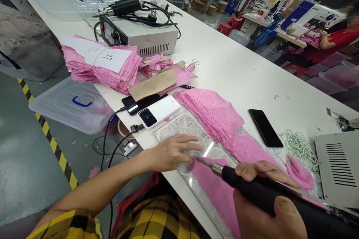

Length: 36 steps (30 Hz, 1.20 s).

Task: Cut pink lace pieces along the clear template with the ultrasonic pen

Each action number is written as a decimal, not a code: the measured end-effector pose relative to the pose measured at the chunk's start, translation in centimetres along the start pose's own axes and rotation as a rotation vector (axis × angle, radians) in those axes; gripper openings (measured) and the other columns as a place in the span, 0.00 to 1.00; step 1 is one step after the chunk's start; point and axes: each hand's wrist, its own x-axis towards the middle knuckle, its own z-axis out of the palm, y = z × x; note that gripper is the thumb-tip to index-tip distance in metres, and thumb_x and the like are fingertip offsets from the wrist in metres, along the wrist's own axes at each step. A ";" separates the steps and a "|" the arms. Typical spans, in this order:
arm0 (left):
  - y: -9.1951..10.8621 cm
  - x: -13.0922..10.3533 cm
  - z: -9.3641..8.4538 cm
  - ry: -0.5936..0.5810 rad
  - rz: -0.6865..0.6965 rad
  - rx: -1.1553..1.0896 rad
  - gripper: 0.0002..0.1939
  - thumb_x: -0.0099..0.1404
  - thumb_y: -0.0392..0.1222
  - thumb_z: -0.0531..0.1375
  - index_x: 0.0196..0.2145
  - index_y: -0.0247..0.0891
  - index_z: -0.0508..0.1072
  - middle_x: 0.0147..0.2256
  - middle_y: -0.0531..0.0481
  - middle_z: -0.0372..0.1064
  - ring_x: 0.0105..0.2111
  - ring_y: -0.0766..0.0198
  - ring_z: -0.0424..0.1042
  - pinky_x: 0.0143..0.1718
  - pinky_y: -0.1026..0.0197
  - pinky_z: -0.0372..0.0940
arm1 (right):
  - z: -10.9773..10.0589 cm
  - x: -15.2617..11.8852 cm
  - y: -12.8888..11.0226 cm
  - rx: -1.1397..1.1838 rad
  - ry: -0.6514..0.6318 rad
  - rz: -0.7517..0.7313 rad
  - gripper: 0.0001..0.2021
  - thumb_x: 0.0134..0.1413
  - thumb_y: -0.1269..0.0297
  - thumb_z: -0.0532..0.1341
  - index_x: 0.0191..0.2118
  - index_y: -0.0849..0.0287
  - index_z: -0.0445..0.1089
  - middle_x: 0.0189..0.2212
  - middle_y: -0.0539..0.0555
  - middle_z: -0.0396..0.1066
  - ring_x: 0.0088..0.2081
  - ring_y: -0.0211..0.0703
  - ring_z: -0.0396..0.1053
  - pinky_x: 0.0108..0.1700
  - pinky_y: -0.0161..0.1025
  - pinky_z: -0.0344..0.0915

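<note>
My left hand (pixel 175 152) lies with its fingers spread on a clear patterned plate (pixel 182 125), its fingertips near the top edge of a flat pink fabric piece (pixel 215 186). In my right hand (pixel 269 198) is a black handheld tool (pixel 252 185) with a pointed metal tip, held at a slant. That tip is over the fabric's upper corner, close to my left fingertips. Beyond the plate's middle, a stack of pink lace pieces (pixel 213 114) stretches toward the right.
A white power bank (pixel 159 111) and a dark phone (pixel 133 105) sit left of the plate. Behind are a tied pink bundle (pixel 103 61) and a grey control box (pixel 140 37). Rightward lie a black phone (pixel 266 128), pale cords (pixel 300 149) and another box (pixel 338 168).
</note>
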 end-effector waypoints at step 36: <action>0.5 1.1 -1.1 -0.074 0.062 -0.091 0.17 0.64 0.31 0.53 0.48 0.39 0.73 0.49 0.45 0.74 0.58 0.52 0.66 0.57 0.49 0.61 | -6.1 2.2 -0.4 -0.119 0.383 -0.061 0.09 0.41 0.61 0.56 0.29 0.59 0.68 0.30 0.50 0.65 0.23 0.35 0.63 0.27 0.41 0.64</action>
